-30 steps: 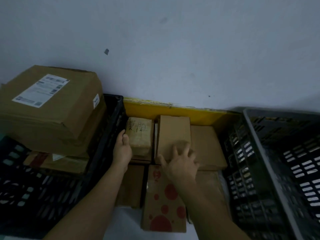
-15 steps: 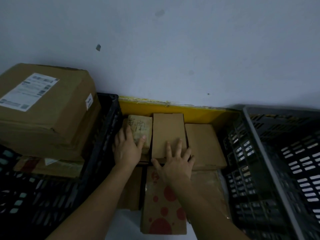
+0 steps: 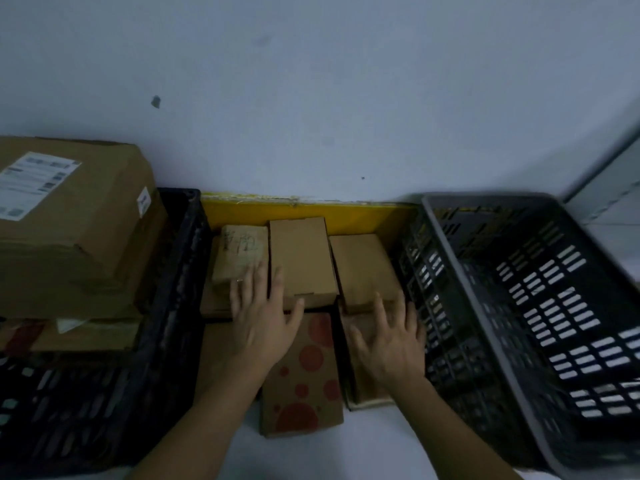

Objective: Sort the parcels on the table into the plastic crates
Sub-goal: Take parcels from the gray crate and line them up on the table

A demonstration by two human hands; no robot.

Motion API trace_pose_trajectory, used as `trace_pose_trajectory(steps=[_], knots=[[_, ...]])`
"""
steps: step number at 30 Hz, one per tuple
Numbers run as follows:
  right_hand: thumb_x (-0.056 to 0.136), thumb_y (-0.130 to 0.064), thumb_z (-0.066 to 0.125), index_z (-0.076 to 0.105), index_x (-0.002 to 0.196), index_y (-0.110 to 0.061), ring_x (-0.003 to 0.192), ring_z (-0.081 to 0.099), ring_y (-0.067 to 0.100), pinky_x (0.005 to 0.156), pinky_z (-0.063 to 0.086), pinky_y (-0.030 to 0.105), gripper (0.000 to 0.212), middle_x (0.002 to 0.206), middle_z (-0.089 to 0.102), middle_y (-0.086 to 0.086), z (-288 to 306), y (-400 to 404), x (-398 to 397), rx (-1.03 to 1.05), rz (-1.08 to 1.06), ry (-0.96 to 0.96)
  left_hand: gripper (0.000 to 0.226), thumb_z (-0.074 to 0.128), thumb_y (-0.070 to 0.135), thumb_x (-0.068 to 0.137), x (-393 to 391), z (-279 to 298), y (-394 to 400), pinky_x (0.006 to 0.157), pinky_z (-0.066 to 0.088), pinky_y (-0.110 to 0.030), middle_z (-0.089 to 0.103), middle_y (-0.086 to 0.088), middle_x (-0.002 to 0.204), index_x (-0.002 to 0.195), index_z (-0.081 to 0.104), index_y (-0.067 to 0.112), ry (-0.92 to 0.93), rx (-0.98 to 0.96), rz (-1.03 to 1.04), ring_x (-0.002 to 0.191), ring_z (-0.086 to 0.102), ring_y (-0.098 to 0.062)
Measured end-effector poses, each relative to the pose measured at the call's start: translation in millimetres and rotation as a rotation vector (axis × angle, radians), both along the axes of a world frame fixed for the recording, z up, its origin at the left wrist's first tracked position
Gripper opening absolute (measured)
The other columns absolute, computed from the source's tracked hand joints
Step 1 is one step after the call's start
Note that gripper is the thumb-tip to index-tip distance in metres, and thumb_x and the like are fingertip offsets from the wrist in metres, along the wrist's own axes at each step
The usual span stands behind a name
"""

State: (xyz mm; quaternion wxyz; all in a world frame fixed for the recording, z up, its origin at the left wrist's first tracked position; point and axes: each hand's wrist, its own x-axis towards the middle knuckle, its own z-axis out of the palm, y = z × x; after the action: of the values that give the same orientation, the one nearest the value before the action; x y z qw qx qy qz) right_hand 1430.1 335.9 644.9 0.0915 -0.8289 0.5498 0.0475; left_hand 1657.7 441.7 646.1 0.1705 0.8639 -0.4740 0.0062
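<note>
Several brown cardboard parcels lie between two crates. A small box with handwriting (image 3: 240,252) sits back left, a taller plain box (image 3: 300,258) in the middle, another plain box (image 3: 363,268) to its right. A box with red dots (image 3: 304,379) lies nearest me. My left hand (image 3: 264,318) rests flat with fingers spread over the near ends of the handwritten and middle boxes. My right hand (image 3: 391,341) lies spread on a flat parcel (image 3: 363,327) below the right box. Neither hand grips anything.
A black crate (image 3: 180,271) on the left holds a large labelled carton (image 3: 69,223) stacked on other parcels. A grey slotted crate (image 3: 519,306) stands on the right with nothing visible inside. A yellow strip (image 3: 311,211) runs along the white wall behind.
My left hand slid right, off the handwritten box's side onto the two boxes' near ends. My right hand left the middle box and moved right onto the flat parcel.
</note>
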Motion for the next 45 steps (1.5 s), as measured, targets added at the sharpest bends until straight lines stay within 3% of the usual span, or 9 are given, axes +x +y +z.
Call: trace_pose_trajectory(steps=[7, 10, 22, 26, 31, 32, 35, 41, 45], knots=[[0.064, -0.111, 0.03, -0.018, 0.168, -0.038, 0.16, 0.004, 0.053, 0.122, 0.03, 0.066, 0.136, 0.174, -0.025, 0.019, -44, 44, -48, 0.296, -0.079, 0.101, 0.081, 0.025, 0.068, 0.1, -74, -22, 27, 0.132, 0.008, -0.055, 0.017, -0.005, 0.178, 0.17, 0.022, 0.027, 0.163, 0.047, -0.097, 0.165, 0.008, -0.027], [0.066, -0.106, 0.039, -0.013, 0.168, -0.033, 0.154, 0.017, 0.054, 0.113, 0.042, 0.063, 0.135, 0.174, -0.019, 0.023, -46, 43, -43, 0.297, -0.088, 0.068, 0.079, 0.031, 0.063, 0.102, -88, -30, 37, 0.132, 0.016, -0.052, 0.021, -0.004, 0.177, 0.17, 0.021, 0.024, 0.188, 0.055, -0.106, 0.163, 0.014, -0.027], [0.074, -0.099, 0.043, 0.002, 0.171, -0.028, 0.15, 0.028, 0.05, 0.115, 0.041, 0.058, 0.127, 0.175, -0.004, 0.023, -23, 31, -59, 0.306, 0.04, 0.056, 0.073, 0.044, 0.054, 0.1, -144, -24, 44, 0.117, 0.033, -0.038, 0.047, -0.004, 0.161, 0.165, 0.033, 0.024, 0.338, 0.067, -0.019, 0.146, 0.041, -0.026], [0.077, -0.096, 0.045, 0.005, 0.169, -0.028, 0.148, 0.029, 0.049, 0.114, 0.04, 0.057, 0.122, 0.174, -0.003, 0.022, -23, 46, -70, 0.286, 0.054, 0.025, 0.073, 0.052, 0.053, 0.104, -158, -32, 47, 0.126, 0.029, -0.042, 0.037, -0.003, 0.169, 0.167, 0.028, 0.027, 0.416, 0.055, 0.022, 0.154, 0.031, -0.025], [0.067, -0.091, 0.047, 0.054, 0.156, -0.017, 0.109, 0.062, 0.054, 0.08, 0.057, 0.059, 0.116, 0.154, 0.044, 0.038, -36, 83, -99, 0.18, 0.044, -0.047, 0.073, 0.05, 0.059, 0.102, -174, -27, 48, 0.122, 0.038, -0.051, 0.039, -0.001, 0.168, 0.166, 0.026, 0.034, 0.51, 0.027, 0.039, 0.154, 0.034, -0.026], [0.067, -0.091, 0.046, 0.05, 0.159, -0.02, 0.112, 0.061, 0.054, 0.082, 0.056, 0.059, 0.116, 0.157, 0.042, 0.035, -34, 87, -104, 0.179, 0.041, -0.043, 0.075, 0.047, 0.064, 0.1, -174, -27, 49, 0.119, 0.042, -0.052, 0.041, 0.0, 0.166, 0.166, 0.025, 0.036, 0.535, 0.018, 0.041, 0.151, 0.038, -0.025], [0.074, -0.097, 0.035, 0.013, 0.17, -0.034, 0.139, 0.043, 0.048, 0.103, 0.048, 0.054, 0.116, 0.174, 0.014, 0.022, -24, 101, -116, 0.151, 0.011, 0.008, 0.074, 0.047, 0.07, 0.097, -175, -21, 52, 0.112, 0.049, -0.048, 0.05, 0.01, 0.157, 0.162, 0.029, 0.041, 0.673, -0.02, 0.03, 0.141, 0.05, -0.016], [0.07, -0.096, 0.049, 0.039, 0.164, -0.032, 0.134, 0.053, 0.048, 0.097, 0.052, 0.06, 0.115, 0.169, 0.033, 0.023, 11, 135, -111, -0.067, -0.032, -0.207, 0.051, 0.061, 0.065, 0.099, -193, 27, 48, 0.097, 0.049, -0.031, 0.06, 0.027, 0.134, 0.145, 0.041, 0.056, 1.222, -0.163, 0.064, 0.12, 0.059, -0.001], [0.074, -0.092, 0.053, 0.043, 0.164, -0.027, 0.135, 0.055, 0.047, 0.095, 0.053, 0.062, 0.112, 0.169, 0.036, 0.022, 31, 139, -109, -0.156, -0.012, -0.355, 0.063, 0.062, 0.064, 0.099, -198, 42, 51, 0.1, 0.055, -0.039, 0.056, 0.03, 0.139, 0.151, 0.028, 0.068, 1.327, -0.32, 0.068, 0.12, 0.059, -0.002]])
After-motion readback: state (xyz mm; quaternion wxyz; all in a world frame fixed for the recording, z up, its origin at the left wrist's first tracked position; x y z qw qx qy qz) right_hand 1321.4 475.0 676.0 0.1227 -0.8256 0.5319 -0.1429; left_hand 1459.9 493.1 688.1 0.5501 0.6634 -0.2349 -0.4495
